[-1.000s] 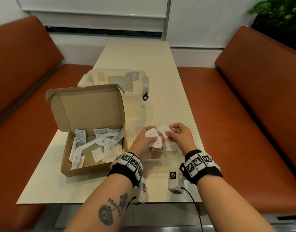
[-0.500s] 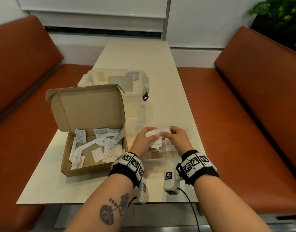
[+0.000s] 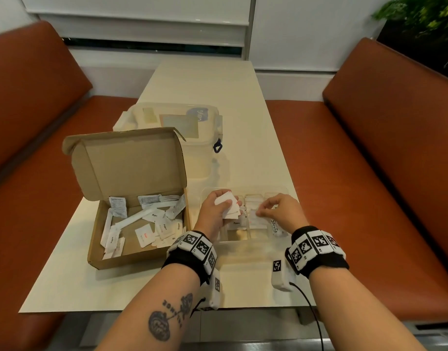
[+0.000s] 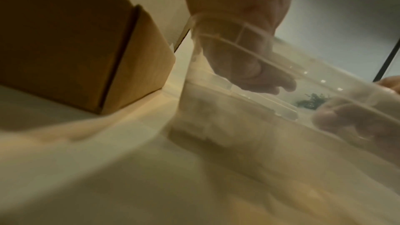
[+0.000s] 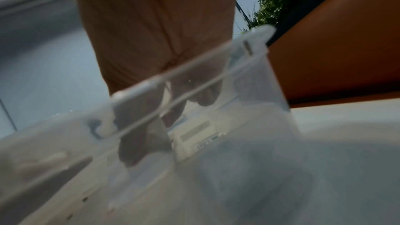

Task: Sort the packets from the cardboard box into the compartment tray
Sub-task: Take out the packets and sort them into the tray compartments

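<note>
Open brown cardboard box (image 3: 111, 188), left, holding scattered white packets (image 3: 144, 224). Clear compartment tray (image 3: 245, 196), right, holding a few packets. More packets (image 3: 226, 205) held above tray.

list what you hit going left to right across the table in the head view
cardboard box → left hand gripping a bunch of white packets → compartment tray → right hand → Stevia packet

We look down on a long cream table (image 3: 207, 79) between two brown benches; on it sit an open cardboard box (image 3: 131, 173), a clear compartment tray (image 3: 245, 243) just beside it, and a lidded plastic tub (image 3: 172, 120) behind both.
</note>
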Action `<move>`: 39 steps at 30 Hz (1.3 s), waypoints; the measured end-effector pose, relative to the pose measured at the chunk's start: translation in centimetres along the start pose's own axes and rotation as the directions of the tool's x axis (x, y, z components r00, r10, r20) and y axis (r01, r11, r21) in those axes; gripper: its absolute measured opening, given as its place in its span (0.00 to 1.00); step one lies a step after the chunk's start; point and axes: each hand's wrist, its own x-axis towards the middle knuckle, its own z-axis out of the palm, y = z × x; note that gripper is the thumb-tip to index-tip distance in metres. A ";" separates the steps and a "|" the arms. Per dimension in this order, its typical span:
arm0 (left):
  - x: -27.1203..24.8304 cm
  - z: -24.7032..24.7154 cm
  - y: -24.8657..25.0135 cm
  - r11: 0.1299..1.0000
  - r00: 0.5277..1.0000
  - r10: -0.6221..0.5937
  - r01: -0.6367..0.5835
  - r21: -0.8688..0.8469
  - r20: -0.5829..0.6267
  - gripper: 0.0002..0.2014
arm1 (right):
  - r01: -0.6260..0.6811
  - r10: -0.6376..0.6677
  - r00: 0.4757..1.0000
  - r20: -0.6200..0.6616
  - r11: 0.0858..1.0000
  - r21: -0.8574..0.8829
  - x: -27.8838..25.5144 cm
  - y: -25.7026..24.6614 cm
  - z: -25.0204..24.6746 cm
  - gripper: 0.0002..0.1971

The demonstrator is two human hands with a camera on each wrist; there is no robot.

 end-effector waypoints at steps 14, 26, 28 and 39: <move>-0.1 0.1 0.1 1.000 1.000 -0.022 0.022 -0.004 0.019 0.12 | 0.109 -0.107 0.994 0.023 0.964 -0.243 0.2 1.0 1.5 0.14; -0.4 0.3 0.2 0.999 0.999 -0.029 0.030 -0.016 0.026 0.11 | 0.069 -0.070 0.998 0.010 0.947 -0.314 0.1 1.1 1.9 0.15; -0.5 0.4 0.3 0.999 0.999 -0.030 0.030 -0.014 0.023 0.11 | 0.061 -0.061 0.998 0.007 0.947 -0.314 0.1 1.1 1.9 0.15; -0.3 0.4 0.4 0.988 0.991 -0.123 0.127 -0.084 0.050 0.09 | 0.163 -0.145 0.975 -0.169 0.982 0.098 0.0 -2.4 1.9 0.07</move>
